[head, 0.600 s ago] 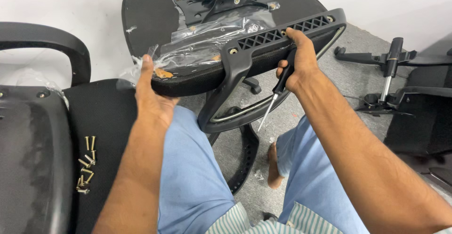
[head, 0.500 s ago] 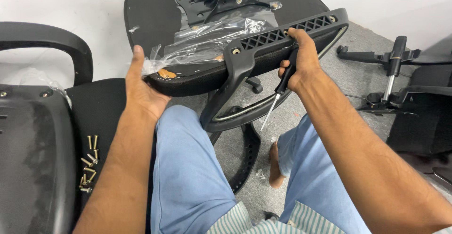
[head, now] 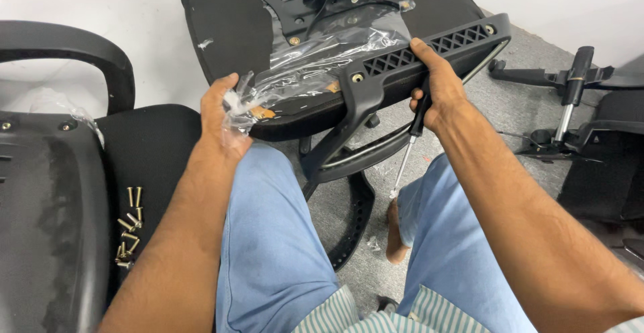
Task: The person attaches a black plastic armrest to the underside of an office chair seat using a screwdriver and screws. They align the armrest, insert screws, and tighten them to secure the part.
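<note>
Our arms hide much of the chair seat (head: 228, 31) propped upside down on our knees, and its top edge is cut off. Our left hand (head: 225, 115) now pinches the clear plastic wrap (head: 315, 65) at the seat's rim, having slid right from the edge. Our right hand (head: 436, 88) stays clamped on the armrest (head: 429, 54) and a screwdriver (head: 406, 155). Screws (head: 129, 226) lie on another seat beside us.

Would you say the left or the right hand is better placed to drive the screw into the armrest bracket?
Probably the right hand: it already holds the screwdriver and rests on the armrest bracket near its screw hole. The left hand grips the plastic wrap at the seat's edge.
</note>
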